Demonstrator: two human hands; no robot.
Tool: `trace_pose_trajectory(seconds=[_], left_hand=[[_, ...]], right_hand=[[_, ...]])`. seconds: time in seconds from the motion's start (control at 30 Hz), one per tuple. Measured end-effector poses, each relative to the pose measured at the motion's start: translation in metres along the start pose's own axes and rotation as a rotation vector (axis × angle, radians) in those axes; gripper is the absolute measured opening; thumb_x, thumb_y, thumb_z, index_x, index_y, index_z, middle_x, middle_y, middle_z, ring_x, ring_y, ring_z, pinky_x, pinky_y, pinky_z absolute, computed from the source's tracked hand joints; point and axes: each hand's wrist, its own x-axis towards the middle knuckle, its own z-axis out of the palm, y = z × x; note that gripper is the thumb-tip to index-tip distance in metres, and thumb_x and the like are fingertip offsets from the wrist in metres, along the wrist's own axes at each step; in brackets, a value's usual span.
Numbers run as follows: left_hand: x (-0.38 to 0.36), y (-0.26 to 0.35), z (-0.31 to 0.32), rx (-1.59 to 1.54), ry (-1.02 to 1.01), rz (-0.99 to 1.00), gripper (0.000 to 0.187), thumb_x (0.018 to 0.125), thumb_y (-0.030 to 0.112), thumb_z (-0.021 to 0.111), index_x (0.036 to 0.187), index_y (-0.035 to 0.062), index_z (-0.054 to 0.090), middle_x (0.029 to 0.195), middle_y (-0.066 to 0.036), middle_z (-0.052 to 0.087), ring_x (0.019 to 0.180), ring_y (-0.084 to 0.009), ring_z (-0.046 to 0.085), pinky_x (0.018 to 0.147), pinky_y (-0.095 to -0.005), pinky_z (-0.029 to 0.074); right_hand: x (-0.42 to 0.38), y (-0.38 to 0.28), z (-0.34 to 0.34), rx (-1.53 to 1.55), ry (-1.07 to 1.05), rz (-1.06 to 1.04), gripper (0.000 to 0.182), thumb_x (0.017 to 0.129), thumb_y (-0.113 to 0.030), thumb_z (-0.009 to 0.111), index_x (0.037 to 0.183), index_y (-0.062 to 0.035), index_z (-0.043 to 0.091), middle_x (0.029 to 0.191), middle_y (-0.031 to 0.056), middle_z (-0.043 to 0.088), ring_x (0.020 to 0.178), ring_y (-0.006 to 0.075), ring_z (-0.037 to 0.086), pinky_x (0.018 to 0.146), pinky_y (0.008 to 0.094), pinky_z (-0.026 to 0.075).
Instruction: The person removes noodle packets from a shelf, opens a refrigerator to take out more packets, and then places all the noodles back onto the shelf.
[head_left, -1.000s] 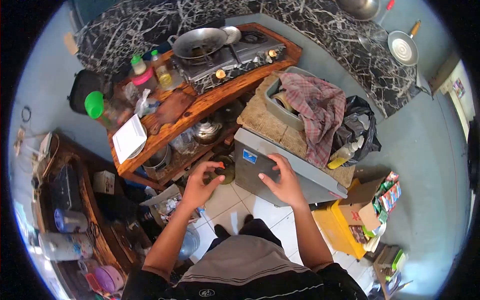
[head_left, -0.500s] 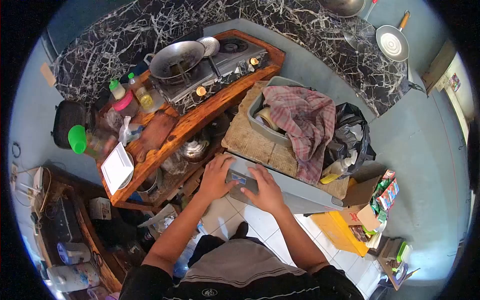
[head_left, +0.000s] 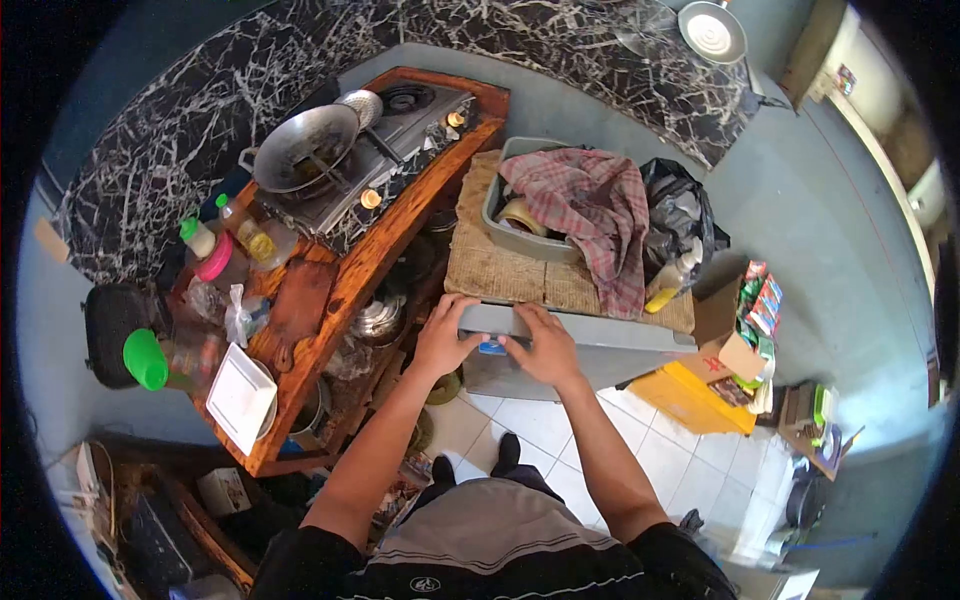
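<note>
A grey box-like appliance (head_left: pixel 620 338) stands in front of me, with a small blue label on its front. My left hand (head_left: pixel 445 337) is closed around its top front edge, fingers over the top and thumb by the label. To its right, my right hand (head_left: pixel 543 346) grips the same edge, its thumb near the label's other side. Brown cardboard (head_left: pixel 475 255) covers the top. On it rests a grey basin (head_left: pixel 493 214) with a red checked cloth (head_left: pixel 600 215) draped over it, beside a black plastic bag (head_left: pixel 690 205) and a pump bottle (head_left: pixel 675 270).
A wooden counter (head_left: pixel 375 250) at left holds a stove, a wok (head_left: pixel 305 150), bottles, a cutting board (head_left: pixel 300 300) and a white tray (head_left: pixel 240 400). On the right are a yellow crate (head_left: pixel 690 400) and an open cardboard box (head_left: pixel 722 325). White floor tiles (head_left: pixel 530 440) show below.
My view has shifted, showing more floor around my feet. Both hands have closed more tightly over the appliance's top edge, thumbs now beside the label.
</note>
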Motion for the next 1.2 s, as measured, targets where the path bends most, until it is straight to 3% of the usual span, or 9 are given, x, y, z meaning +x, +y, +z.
trace_pose_trajectory(seconds=[0.27,0.4,0.53,0.73,0.8,0.93,1.0,1.07,1.2], left_hand=[[0.004,-0.012,0.001,-0.037,-0.068,0.0,0.058,0.077,0.022,0.081,0.127,0.0143,0.053,0.125,-0.012,0.049,0.113,-0.0371,0.055,0.095,-0.0461,0.048],[-0.012,-0.001,-0.017,0.03,-0.158,0.047,0.055,0.071,0.028,0.084,0.115,0.0139,0.055,0.115,-0.009,0.055,0.109,-0.0343,0.058,0.09,-0.0466,0.046],[-0.042,0.0,-0.018,0.047,-0.143,0.208,0.055,0.063,0.035,0.087,0.104,0.015,0.057,0.104,-0.006,0.06,0.105,-0.0308,0.06,0.088,-0.0454,0.042],[-0.095,0.027,-0.016,-0.112,-0.362,0.156,0.06,0.057,0.029,0.089,0.104,0.0107,0.057,0.101,-0.005,0.062,0.102,-0.0259,0.061,0.089,-0.0436,0.04],[-0.113,0.039,-0.018,-0.143,-0.39,0.241,0.063,0.058,0.032,0.091,0.105,0.0084,0.057,0.093,-0.005,0.06,0.092,-0.0255,0.061,0.085,-0.0404,0.041],[-0.142,0.044,-0.007,-0.273,-0.546,0.246,0.055,0.064,0.03,0.091,0.102,0.0063,0.059,0.091,-0.006,0.061,0.089,-0.0232,0.063,0.082,-0.0391,0.045],[-0.148,0.04,0.005,-0.58,-0.732,0.212,0.041,0.072,0.024,0.088,0.095,0.0041,0.06,0.088,-0.007,0.063,0.085,-0.0205,0.064,0.076,-0.0356,0.049],[-0.152,0.042,0.001,-0.555,-0.724,0.256,0.03,0.078,0.018,0.084,0.089,0.0029,0.06,0.085,-0.007,0.063,0.083,-0.0179,0.064,0.072,-0.0317,0.05],[-0.155,0.033,0.006,-0.506,-0.81,0.06,0.03,0.079,0.016,0.081,0.095,0.0037,0.059,0.079,-0.003,0.062,0.075,-0.0136,0.061,0.071,-0.0303,0.05]], right_hand=[[0.001,-0.024,0.011,-0.042,0.215,0.171,0.046,0.09,-0.05,0.062,0.114,-0.0114,0.068,0.122,0.0075,0.065,0.11,0.0313,0.062,0.094,0.0406,0.05],[-0.013,-0.039,0.008,-0.042,0.165,0.321,0.041,0.09,-0.05,0.062,0.106,-0.0136,0.07,0.11,0.0076,0.067,0.103,0.032,0.064,0.088,0.0422,0.051],[-0.046,-0.045,0.011,-0.029,0.267,0.246,0.037,0.09,-0.048,0.064,0.096,-0.0121,0.071,0.101,0.0066,0.068,0.097,0.0311,0.066,0.082,0.0421,0.052],[-0.101,-0.057,0.001,-0.048,0.316,0.275,0.039,0.089,-0.047,0.065,0.084,-0.0087,0.072,0.088,0.0085,0.067,0.088,0.0316,0.067,0.078,0.041,0.053],[-0.119,-0.06,-0.002,-0.064,0.274,0.33,0.041,0.089,-0.047,0.066,0.08,-0.0073,0.071,0.084,0.0092,0.066,0.084,0.0317,0.067,0.078,0.0407,0.052],[-0.152,-0.066,-0.01,-0.147,0.285,0.392,0.043,0.089,-0.046,0.066,0.071,-0.0068,0.066,0.074,0.0079,0.062,0.074,0.0293,0.066,0.072,0.0422,0.049],[-0.169,-0.061,-0.012,-0.175,0.329,0.366,0.044,0.089,-0.046,0.066,0.068,-0.0067,0.064,0.069,0.0071,0.06,0.069,0.0286,0.064,0.069,0.0419,0.047],[-0.185,-0.059,-0.019,-0.172,0.311,0.437,0.045,0.089,-0.045,0.067,0.065,-0.0068,0.064,0.065,0.0068,0.058,0.066,0.0285,0.063,0.067,0.0409,0.046],[-0.216,-0.049,-0.034,-0.183,0.322,0.5,0.048,0.089,-0.045,0.067,0.061,-0.0061,0.063,0.065,0.0071,0.061,0.063,0.0282,0.061,0.069,0.041,0.045]])
